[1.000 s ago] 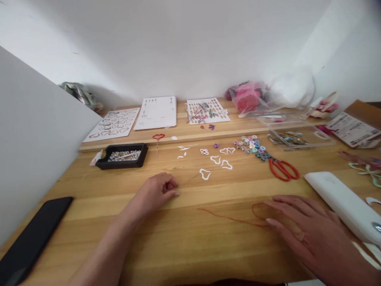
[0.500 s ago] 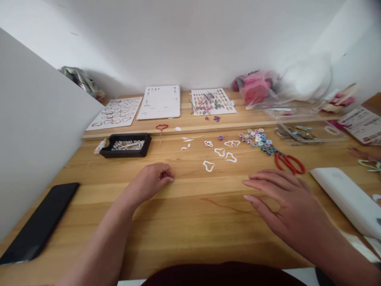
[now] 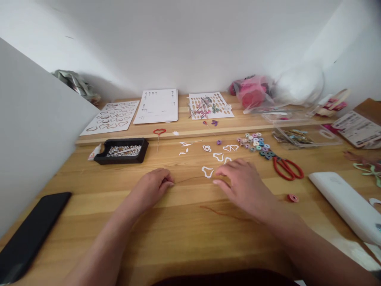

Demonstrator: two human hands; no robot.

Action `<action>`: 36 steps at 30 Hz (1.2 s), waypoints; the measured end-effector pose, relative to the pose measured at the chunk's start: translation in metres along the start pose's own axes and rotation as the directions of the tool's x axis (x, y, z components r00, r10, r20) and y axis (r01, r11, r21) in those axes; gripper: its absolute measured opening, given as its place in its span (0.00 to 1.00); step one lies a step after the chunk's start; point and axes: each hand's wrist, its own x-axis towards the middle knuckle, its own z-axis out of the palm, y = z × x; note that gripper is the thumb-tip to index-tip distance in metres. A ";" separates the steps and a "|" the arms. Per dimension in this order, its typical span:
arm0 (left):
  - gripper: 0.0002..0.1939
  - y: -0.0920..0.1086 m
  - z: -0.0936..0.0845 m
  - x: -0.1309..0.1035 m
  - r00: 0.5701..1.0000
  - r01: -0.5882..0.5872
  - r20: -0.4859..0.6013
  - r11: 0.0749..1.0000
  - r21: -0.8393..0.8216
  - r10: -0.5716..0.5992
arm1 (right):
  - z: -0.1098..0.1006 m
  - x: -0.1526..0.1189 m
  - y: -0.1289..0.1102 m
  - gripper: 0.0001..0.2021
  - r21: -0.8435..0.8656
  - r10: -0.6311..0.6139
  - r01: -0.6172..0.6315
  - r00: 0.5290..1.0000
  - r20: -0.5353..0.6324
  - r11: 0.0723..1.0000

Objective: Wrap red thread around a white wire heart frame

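My left hand [image 3: 154, 184] is closed in a pinch on a thin dark wire or thread [image 3: 190, 179], which runs to the right across the wood. At its far end is my right hand [image 3: 241, 180], thumb and forefinger curved about it with a small gap between their tips; it looks open. White paper cut-out outlines [image 3: 207, 171] lie just beyond the right fingertips. Below the right hand an orange-red thread [image 3: 218, 212] trails over the table towards a small reddish spool [image 3: 293, 198], partly hidden under the forearm.
Red-handled scissors [image 3: 287, 169] and several coloured thread spools [image 3: 256, 143] lie to the right. A white case [image 3: 342, 202] is at far right, a black phone [image 3: 35, 230] at far left. A black tray [image 3: 122, 160] of beads stands behind the left hand.
My right hand has moved left and forward to the end of the thin wire or thread, its fingers drawn closer. The reddish spool now shows. The left hand keeps its pinch.
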 end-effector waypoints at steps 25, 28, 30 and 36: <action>0.15 0.007 -0.020 -0.006 0.999 0.007 0.039 0.947 -0.320 0.006 | 0.021 -0.008 -0.005 0.08 0.621 -0.007 -0.052 0.996 0.092 0.782; 0.15 0.006 -0.018 -0.006 0.998 0.014 0.062 0.956 -0.292 0.004 | 0.021 -0.008 -0.004 0.09 0.614 -0.035 -0.017 0.997 0.073 0.789; 0.15 0.005 -0.016 -0.005 0.998 0.014 0.062 0.963 -0.269 0.002 | 0.022 -0.008 -0.002 0.09 0.578 -0.080 0.038 0.996 0.048 0.815; 0.13 0.012 -0.017 -0.005 0.998 0.024 0.063 0.961 -0.276 -0.007 | 0.025 -0.007 0.000 0.09 0.472 -0.148 0.105 0.988 0.055 0.875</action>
